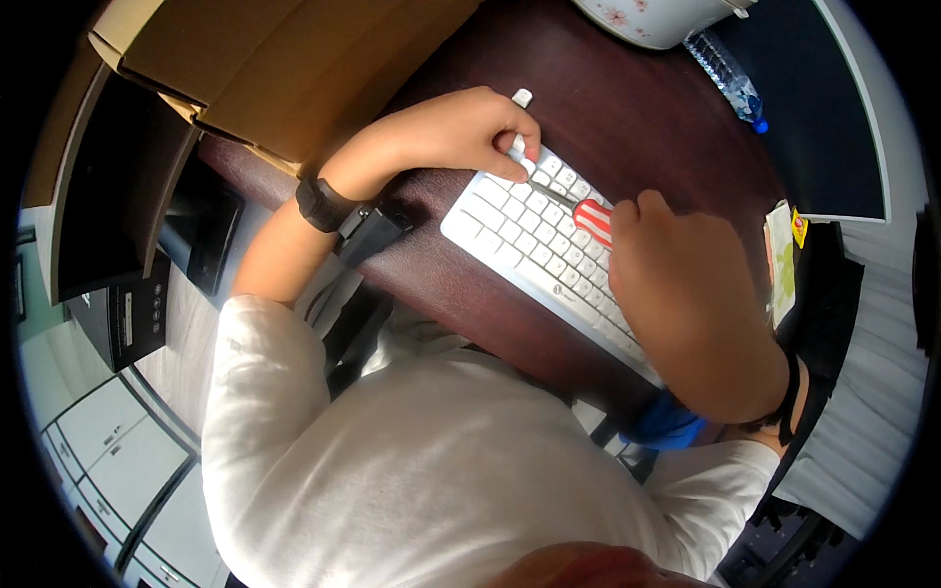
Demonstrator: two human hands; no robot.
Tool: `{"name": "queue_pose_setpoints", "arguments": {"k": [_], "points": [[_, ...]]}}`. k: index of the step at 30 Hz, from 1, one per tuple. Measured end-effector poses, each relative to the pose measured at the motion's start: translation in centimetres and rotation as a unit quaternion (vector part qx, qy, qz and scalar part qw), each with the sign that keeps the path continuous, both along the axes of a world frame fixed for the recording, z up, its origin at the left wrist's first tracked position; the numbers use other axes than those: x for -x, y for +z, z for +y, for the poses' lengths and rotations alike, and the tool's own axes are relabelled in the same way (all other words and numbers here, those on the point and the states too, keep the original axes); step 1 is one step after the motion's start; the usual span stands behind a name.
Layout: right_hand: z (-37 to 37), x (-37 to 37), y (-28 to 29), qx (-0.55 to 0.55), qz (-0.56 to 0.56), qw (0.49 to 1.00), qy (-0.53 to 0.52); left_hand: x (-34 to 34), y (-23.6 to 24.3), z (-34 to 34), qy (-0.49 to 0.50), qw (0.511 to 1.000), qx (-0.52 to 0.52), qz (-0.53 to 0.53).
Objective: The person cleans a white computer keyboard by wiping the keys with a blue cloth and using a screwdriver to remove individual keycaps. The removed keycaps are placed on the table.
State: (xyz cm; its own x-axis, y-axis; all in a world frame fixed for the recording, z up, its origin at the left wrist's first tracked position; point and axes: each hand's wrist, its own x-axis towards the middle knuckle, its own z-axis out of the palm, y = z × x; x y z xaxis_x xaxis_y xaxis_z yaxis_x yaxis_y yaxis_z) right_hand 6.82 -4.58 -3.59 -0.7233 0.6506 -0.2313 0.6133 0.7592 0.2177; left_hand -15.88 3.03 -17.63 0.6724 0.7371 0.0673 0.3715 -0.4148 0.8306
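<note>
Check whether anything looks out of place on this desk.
Yes: a small white piece, perhaps a keycap, shows beyond the left hand, seemingly off the keyboard. The screwdriver in the right hand, pointed at keys, is unusual too.

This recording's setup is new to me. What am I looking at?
There is no robot here, just a person's two bare hands. The one picture comes from a wide camera on their head, looking down, so straight edges bend. A white keyboard lies on the dark table. The right hand grips a striped screwdriver pointed toward the left hand, whose fingers bend at the keyboard's far edge; whether they pinch anything is unclear. Nearby are a box, bowl and bottle.
</note>
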Motion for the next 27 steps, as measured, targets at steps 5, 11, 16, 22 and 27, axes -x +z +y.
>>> {"name": "queue_pose_setpoints", "arguments": {"k": [5,11,16,22,27], "points": [[-0.6,-1.0,-1.3,0.007,0.003,1.0,-0.009,-0.2,-0.1,-0.1,0.002,1.0,0.014,-0.014],[-2.1,-4.3,-5.0,-0.019,0.06,0.997,-0.047,-0.3,-0.2,-0.1,-0.001,1.0,0.009,-0.012],[-2.6,-5.6,-7.1,-0.003,0.149,0.986,-0.078,-0.4,-0.3,-0.1,0.007,1.0,0.015,-0.013],[-2.7,-7.2,-9.0,0.029,0.206,0.972,-0.109,-0.5,-0.3,0.1,0.014,1.0,0.026,-0.007],[-3.3,-7.4,-10.7,0.043,0.25,0.958,-0.133,-0.4,-0.3,0.2,0.014,0.999,0.031,0.012]]}}
